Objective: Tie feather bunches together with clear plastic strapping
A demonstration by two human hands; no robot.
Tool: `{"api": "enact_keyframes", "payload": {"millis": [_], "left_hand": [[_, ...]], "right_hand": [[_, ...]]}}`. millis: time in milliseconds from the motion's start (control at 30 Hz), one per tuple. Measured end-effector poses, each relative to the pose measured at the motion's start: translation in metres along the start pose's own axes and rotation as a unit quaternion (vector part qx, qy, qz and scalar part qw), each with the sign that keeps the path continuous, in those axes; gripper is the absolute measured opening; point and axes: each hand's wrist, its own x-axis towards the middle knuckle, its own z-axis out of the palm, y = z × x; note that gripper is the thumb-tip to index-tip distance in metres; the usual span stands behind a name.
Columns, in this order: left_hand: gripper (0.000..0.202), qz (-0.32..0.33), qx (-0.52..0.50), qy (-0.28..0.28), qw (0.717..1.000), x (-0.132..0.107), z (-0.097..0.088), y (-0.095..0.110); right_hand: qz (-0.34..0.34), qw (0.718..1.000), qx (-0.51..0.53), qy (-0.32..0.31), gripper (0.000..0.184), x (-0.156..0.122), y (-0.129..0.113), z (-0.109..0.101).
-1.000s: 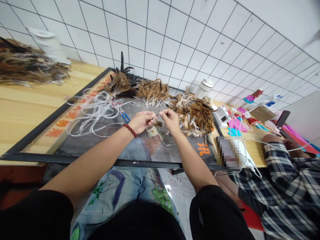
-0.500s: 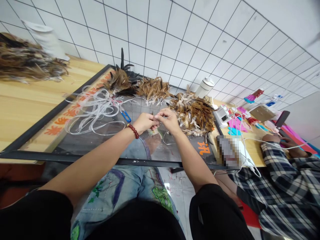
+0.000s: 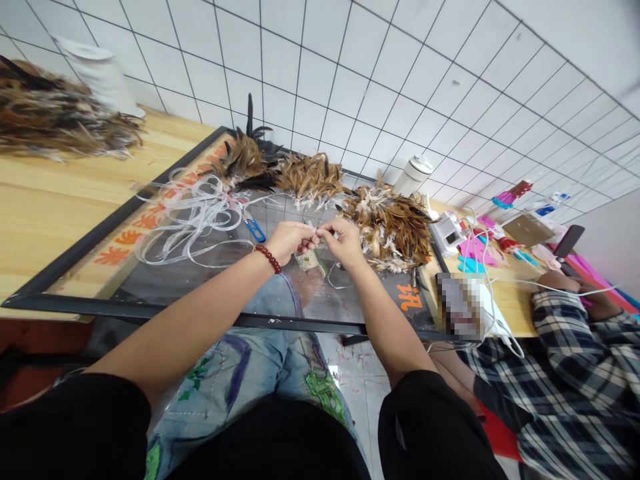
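Observation:
My left hand (image 3: 291, 243), with a dark red bead bracelet (image 3: 269, 259) at its wrist, is closed in a pinch. My right hand (image 3: 343, 242) pinches too, its fingertips meeting those of the left above the glass panel (image 3: 235, 288). Something small and pale sits between the fingertips, too small to name. Just under the hands lies a small pale patterned piece (image 3: 306, 261), partly covered, with a thin white string beside it. Left of my left hand are blue-handled snips (image 3: 255, 230) and a loose heap of white ribbon (image 3: 193, 217). Brown feathers (image 3: 393, 223) lie beyond my right hand.
More feather bunches (image 3: 310, 177) line the panel's back edge near a white bottle (image 3: 414, 175). At far left is a feather pile (image 3: 55, 113) beside a white roll (image 3: 103, 77). Right are cables, a charger (image 3: 449, 229), a blurred-out phone (image 3: 457, 303) and a co-worker's plaid sleeve (image 3: 557, 327).
Both hands stay together, their fingertips still pinched, with a slight shift in finger position. The whole view has shifted slightly.

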Motion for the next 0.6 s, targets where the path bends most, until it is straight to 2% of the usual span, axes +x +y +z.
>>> {"api": "enact_keyframes", "payload": {"millis": [100,233,367,433,533,600], "left_hand": [[0.003,-0.011,-0.033,0.001,0.999,0.002,-0.002,0.0],[0.004,-0.018,-0.077,0.009,0.997,0.004,-0.005,0.002],[0.008,-0.012,-0.093,-0.001,0.996,0.006,-0.007,0.002],[0.01,-0.003,-0.092,-0.027,0.995,0.006,-0.009,0.002],[0.015,0.023,-0.088,-0.061,0.994,0.007,-0.01,0.001],[0.017,0.045,-0.084,-0.062,0.994,0.007,-0.01,0.001]], "right_hand": [[-0.025,0.999,-0.038,0.007,0.018,-0.001,-0.006,0.0],[-0.035,0.999,-0.027,0.012,0.018,-0.002,-0.011,0.001],[-0.004,1.0,0.026,0.01,0.018,-0.001,-0.009,0.0],[0.023,0.996,0.078,-0.027,0.015,-0.001,-0.006,0.001],[0.028,0.986,0.142,-0.085,0.043,-0.002,-0.001,0.005],[0.017,0.987,0.135,-0.082,0.051,-0.003,0.002,0.009]]}}
